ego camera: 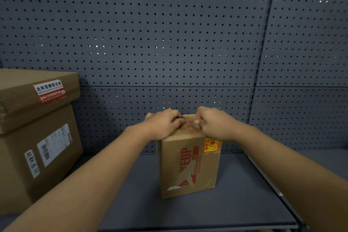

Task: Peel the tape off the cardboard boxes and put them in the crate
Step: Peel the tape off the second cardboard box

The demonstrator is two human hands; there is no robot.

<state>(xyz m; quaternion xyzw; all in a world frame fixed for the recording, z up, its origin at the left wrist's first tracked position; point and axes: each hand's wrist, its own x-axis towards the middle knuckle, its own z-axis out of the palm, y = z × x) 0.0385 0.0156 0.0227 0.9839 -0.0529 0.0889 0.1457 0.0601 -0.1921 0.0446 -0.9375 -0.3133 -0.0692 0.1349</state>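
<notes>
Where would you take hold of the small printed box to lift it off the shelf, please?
Probably by its two narrow upright sides, one of the hands on each, coming from the front. The small printed box stands tall on the shelf, its flanks look bare, and the left hand and right hand already sit at its top.

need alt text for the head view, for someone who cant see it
Both hands work at the top of a small upright cardboard box on a dark shelf: left hand presses it, right hand pinches at the tape. Larger stacked boxes sit left, before a pegboard wall.
</notes>
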